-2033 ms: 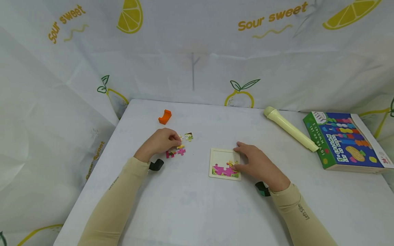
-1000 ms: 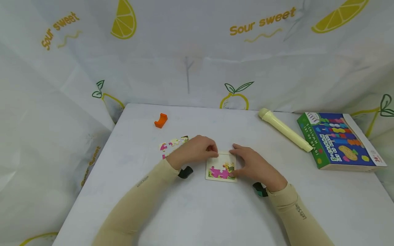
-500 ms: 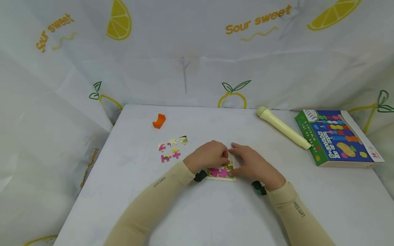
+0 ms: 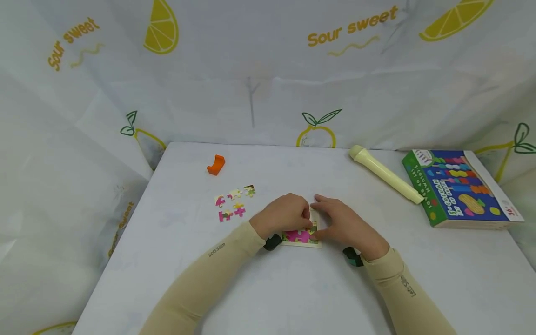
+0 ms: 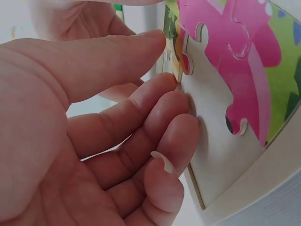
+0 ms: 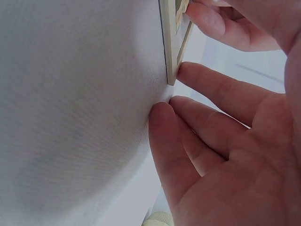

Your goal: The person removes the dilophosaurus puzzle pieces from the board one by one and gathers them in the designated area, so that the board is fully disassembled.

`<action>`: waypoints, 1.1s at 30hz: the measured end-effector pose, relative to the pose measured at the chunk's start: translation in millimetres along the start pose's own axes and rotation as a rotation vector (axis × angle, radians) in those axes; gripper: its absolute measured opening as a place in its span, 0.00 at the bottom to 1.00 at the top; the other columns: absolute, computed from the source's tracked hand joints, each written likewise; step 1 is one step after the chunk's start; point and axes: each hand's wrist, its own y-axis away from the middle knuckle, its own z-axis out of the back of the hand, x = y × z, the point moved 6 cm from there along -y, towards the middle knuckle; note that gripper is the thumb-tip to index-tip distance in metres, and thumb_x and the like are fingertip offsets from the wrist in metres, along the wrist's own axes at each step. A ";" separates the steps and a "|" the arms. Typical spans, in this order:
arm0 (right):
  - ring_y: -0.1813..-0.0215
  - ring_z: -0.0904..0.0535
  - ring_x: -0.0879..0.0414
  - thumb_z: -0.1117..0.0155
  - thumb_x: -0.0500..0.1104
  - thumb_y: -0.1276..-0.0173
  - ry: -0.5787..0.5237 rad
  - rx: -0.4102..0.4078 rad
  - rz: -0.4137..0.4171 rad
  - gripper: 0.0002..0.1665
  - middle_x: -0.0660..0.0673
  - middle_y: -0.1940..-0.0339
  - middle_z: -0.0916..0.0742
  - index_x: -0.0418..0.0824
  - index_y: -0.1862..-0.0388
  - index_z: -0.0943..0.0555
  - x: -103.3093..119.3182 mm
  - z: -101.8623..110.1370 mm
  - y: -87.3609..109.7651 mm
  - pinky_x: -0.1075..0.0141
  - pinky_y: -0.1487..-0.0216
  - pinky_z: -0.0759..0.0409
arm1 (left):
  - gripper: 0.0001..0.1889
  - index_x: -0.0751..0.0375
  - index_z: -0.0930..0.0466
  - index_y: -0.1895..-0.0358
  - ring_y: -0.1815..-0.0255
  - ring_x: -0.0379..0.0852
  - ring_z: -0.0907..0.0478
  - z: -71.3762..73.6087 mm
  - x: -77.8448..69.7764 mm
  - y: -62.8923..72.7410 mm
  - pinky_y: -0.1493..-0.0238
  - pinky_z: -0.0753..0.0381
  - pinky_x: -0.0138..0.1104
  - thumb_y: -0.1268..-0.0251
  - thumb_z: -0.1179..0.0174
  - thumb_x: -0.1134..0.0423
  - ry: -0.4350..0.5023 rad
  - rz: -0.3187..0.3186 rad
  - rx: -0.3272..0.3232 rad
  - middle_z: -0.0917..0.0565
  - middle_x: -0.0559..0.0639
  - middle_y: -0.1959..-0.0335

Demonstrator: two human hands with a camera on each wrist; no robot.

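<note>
A small square puzzle tray (image 4: pixel 311 245) lies on the table between both hands, with joined pink and green pieces (image 5: pixel 254 75) along its near side. My left hand (image 4: pixel 289 215) reaches over the tray from the left. In the left wrist view, its thumb and index finger pinch a puzzle piece (image 5: pixel 178 47) with orange and green print, against the pieces in the tray. The other fingers rest near the tray's bare bottom. My right hand (image 4: pixel 351 228) lies spread at the tray's right side; in the right wrist view, a fingertip touches the frame's corner.
Several loose puzzle pieces (image 4: pixel 225 216) lie to the left of the left hand. Behind them is an orange curved block (image 4: pixel 216 165). A pale yellow microphone-shaped stick (image 4: pixel 385 174) and a colourful bead-set box (image 4: pixel 462 190) sit at the back right.
My left hand has moved right from the loose pieces to the tray, carrying a piece. During the last half second it has barely shifted. The right hand stays at the tray's edge.
</note>
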 end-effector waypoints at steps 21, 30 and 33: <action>0.16 0.35 0.31 0.13 0.45 0.43 0.006 0.004 -0.035 0.47 0.31 0.16 0.29 0.32 0.26 0.22 -0.9 -0.3 0.7 0.36 0.19 0.33 | 0.07 0.50 0.11 0.68 0.71 0.37 0.21 1.5 3.8 -1.8 0.69 0.24 0.29 0.28 0.28 0.58 0.074 0.027 0.005 0.14 0.39 0.73; 0.16 0.35 0.30 0.12 0.46 0.42 0.011 0.007 -0.033 0.48 0.31 0.16 0.29 0.32 0.26 0.22 -2.1 -0.6 0.0 0.34 0.19 0.34 | 0.06 0.50 0.10 0.66 0.74 0.36 0.22 1.5 6.8 -3.6 0.70 0.24 0.29 0.27 0.29 0.58 0.134 0.044 0.018 0.13 0.39 0.72; 0.16 0.34 0.29 0.13 0.45 0.43 0.011 0.003 -0.026 0.47 0.30 0.16 0.29 0.32 0.27 0.22 -1.6 -0.5 0.0 0.34 0.20 0.33 | 0.06 0.49 0.10 0.65 0.74 0.37 0.21 0.7 7.1 -4.1 0.69 0.24 0.29 0.26 0.29 0.57 0.137 0.049 0.027 0.13 0.40 0.70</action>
